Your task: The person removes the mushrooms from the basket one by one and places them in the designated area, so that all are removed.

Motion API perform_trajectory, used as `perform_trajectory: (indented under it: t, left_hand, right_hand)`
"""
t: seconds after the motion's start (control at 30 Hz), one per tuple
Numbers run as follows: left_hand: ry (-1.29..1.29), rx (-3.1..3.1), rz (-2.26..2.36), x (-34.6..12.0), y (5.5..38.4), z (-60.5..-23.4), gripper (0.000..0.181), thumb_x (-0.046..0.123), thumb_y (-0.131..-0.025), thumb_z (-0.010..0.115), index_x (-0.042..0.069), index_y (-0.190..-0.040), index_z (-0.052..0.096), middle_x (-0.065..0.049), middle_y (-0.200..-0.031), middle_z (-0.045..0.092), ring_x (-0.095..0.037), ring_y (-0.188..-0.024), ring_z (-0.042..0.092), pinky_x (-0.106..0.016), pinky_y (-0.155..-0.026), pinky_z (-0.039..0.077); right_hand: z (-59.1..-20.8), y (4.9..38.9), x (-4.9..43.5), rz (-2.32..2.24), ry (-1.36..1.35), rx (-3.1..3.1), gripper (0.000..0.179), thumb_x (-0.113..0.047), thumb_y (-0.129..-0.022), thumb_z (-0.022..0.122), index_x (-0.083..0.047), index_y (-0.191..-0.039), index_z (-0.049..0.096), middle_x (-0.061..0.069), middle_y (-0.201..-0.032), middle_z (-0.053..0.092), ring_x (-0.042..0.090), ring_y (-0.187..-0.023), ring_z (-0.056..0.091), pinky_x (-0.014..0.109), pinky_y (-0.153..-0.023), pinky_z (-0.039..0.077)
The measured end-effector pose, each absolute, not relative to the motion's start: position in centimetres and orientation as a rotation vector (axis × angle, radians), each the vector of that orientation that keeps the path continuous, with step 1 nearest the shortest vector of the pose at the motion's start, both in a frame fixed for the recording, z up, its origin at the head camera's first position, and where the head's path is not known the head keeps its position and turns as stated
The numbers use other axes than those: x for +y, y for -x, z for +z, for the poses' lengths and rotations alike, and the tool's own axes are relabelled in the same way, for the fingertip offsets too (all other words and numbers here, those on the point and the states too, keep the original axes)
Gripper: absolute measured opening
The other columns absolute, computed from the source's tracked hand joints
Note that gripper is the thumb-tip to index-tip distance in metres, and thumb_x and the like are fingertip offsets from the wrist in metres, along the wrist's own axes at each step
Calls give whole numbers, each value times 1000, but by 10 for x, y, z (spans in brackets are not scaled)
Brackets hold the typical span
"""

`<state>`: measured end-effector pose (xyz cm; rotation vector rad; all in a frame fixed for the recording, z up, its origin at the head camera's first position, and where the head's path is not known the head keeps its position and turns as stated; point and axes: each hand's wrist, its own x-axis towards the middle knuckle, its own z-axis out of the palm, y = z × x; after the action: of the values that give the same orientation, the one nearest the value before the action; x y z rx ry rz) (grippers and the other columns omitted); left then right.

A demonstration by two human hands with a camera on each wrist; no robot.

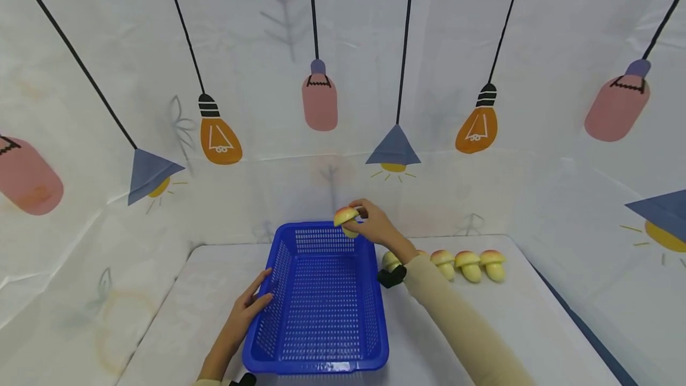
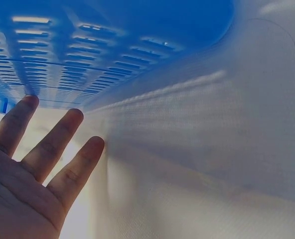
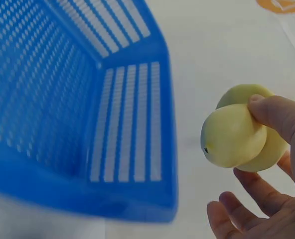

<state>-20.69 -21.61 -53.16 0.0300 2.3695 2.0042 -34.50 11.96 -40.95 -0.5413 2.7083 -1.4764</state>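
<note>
A mushroom with a yellow stem and a red-tinged yellow cap point(image 1: 345, 215) is pinched between the thumb and fingers of my right hand point(image 1: 376, 226), above the far right corner of a blue plastic basket point(image 1: 316, 367). In the right wrist view the rounded stem point(image 3: 233, 137) faces the camera, outside the basket wall. My left hand point(image 1: 242, 311) touches the basket's left side. Its fingers point(image 2: 55, 144) are extended beneath the slotted wall in the left wrist view, where the thumb is hidden. No object shows inside the basket.
Several more mushrooms point(image 1: 468, 265) lie in a row on the white table point(image 1: 482, 314), right of the basket; my right forearm partly covers some. A white sheet printed with hanging lamps point(image 1: 393, 145) rises behind the table and along both sides.
</note>
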Motion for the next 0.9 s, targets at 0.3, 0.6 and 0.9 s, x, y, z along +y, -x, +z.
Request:
perform_trajectory:
  t: [0.3,0.6,0.9]
  left_hand:
    - [-23,2357,2013,-217,207,-531,62,25,-103,60,25,-161,37,-33,-150,48,-35,-109,69,-38,-80,61]
    - [-34,2317,2050,-217,206,-531,61,21,-104,58,24,-161,37,-36,-143,53,-37,-105,71,-38,-77,61]
    - [-51,2313,2062,-216,206,-531,60,20,-104,58,22,-160,38,-36,-139,56,-35,-103,72,-37,-76,62]
  right_hand:
    - [-406,352,158,-1416,488,2771,57,-30,-93,75,-8,-141,54,25,-145,55,47,-133,52,58,-108,44]
    - [-412,355,200,-1380,444,2828,57,-27,-95,73,-5,-143,52,28,-146,53,51,-132,51,59,-107,45]
    - [-420,351,248,-1340,355,2861,60,-28,-96,72,-3,-145,48,33,-148,49,54,-132,49,62,-106,45]
